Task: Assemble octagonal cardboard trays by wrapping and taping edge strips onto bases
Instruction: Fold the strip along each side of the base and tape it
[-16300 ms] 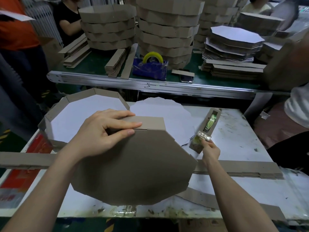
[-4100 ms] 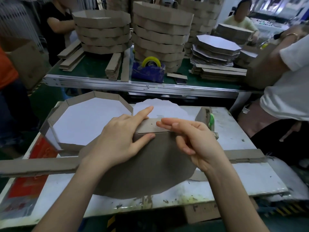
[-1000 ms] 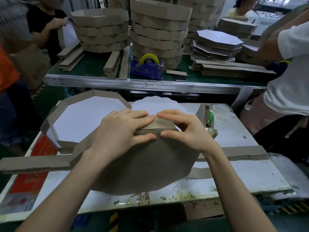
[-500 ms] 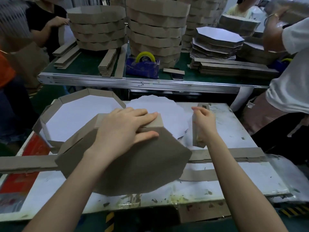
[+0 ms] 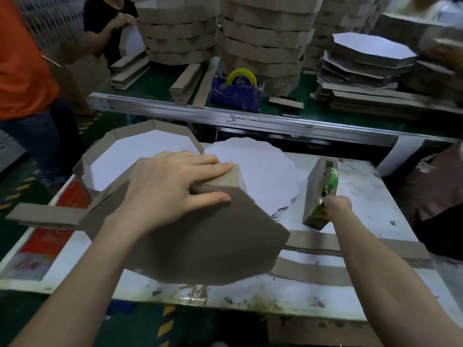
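Note:
An upturned brown octagonal tray [image 5: 200,241] lies brown side up at the table's middle, with an edge strip [image 5: 220,177] folded along its far sides. My left hand [image 5: 172,189] grips that far edge, fingers over the strip and thumb on the base. The strip's loose tail [image 5: 47,216] runs off to the left. To the right stands a cardboard tape dispenser [image 5: 317,194] holding green tape. My right hand [image 5: 335,204] pinches the tape end at the dispenser's near side.
A finished octagonal tray [image 5: 100,159] sits at the far left of the white table [image 5: 363,196], beside a stack of white octagon sheets [image 5: 258,171]. Flat strips [image 5: 350,246] lie along the near right. A green bench behind carries tray stacks and a blue dispenser [image 5: 235,93]. People stand left and right.
My right hand slid from the top of the dispenser down to its near end and now pinches the tape. My left hand still holds the strip on the tray.

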The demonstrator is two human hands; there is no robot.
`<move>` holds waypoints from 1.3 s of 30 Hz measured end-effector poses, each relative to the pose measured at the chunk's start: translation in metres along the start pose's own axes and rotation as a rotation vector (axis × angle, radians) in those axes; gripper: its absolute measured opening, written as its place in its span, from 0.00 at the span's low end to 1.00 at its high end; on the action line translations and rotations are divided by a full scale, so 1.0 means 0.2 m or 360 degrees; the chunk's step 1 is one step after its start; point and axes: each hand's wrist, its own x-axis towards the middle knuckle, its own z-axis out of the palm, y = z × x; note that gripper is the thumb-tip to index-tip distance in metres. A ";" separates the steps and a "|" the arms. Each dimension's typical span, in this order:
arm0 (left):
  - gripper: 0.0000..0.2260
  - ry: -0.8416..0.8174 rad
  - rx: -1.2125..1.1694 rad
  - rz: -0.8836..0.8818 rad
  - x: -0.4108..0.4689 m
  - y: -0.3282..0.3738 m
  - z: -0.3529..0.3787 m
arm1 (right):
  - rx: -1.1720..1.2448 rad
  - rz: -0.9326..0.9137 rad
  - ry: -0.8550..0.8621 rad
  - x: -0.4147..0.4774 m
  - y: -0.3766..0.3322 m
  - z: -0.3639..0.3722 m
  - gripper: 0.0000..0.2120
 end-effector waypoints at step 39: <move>0.29 -0.0072 0.0029 -0.0071 0.01 0.02 -0.01 | 0.0472 -0.0409 0.0089 -0.10 0.44 -0.12 0.15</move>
